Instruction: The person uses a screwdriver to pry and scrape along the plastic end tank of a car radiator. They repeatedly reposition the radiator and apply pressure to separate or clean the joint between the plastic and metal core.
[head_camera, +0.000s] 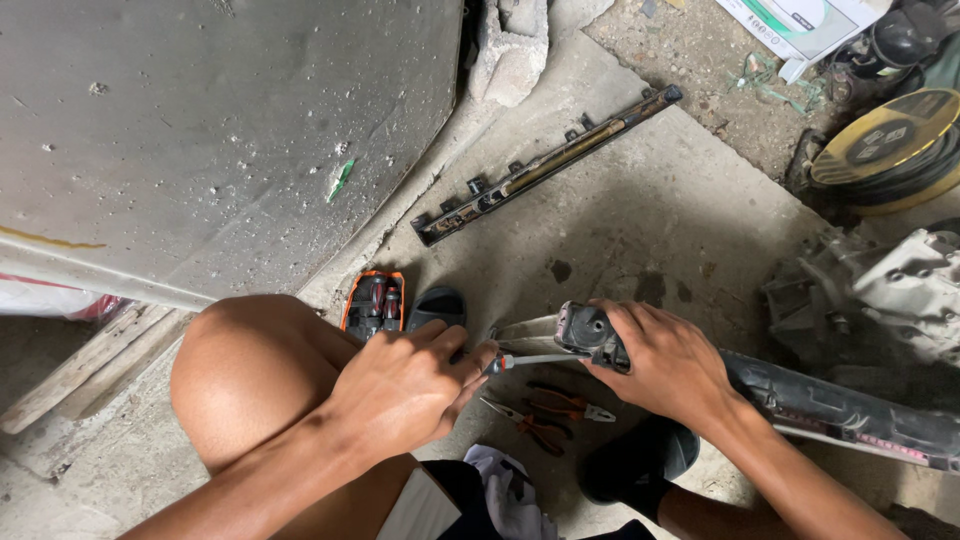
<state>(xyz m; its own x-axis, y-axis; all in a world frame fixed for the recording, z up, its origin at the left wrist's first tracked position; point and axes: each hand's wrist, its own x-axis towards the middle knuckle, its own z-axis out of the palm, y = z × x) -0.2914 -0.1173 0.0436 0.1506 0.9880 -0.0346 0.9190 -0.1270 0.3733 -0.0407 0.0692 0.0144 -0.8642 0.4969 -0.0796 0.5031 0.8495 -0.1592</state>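
The left hand (405, 385) is closed in a firm grip around the handle of a screwdriver (530, 360), whose bright shaft runs level to the right and ends at the black end piece of a long black part (830, 405). The right hand (665, 365) has its grip closed over that end piece, fingers curled across the top and thumb on the near side, holding it just above the concrete floor (640, 210). From this end piece the long black part stretches away to the right and slightly toward the viewer, passing under the right forearm. Just below the end piece, on the floor, lie pliers (545, 415) with red and black handles, apart from both hands. To the left of the end piece, beyond the left hand, sits an orange-edged case of screwdriver bits (374, 303), standing open, with a dark sandal (437, 305) touching its right side. Farther from the end piece, up and to the left, a long dark metal rail (545, 165) with clips along it lies slanted on the floor, well apart from the hands. A large grey metal sheet (220, 130) fills the area to the upper left of the rail. To the right of the end piece rests a grey cast engine part (890, 295), and above it a stack of round yellow and black discs (890, 150). The person's bare knee (245, 375) rises left of the left hand.
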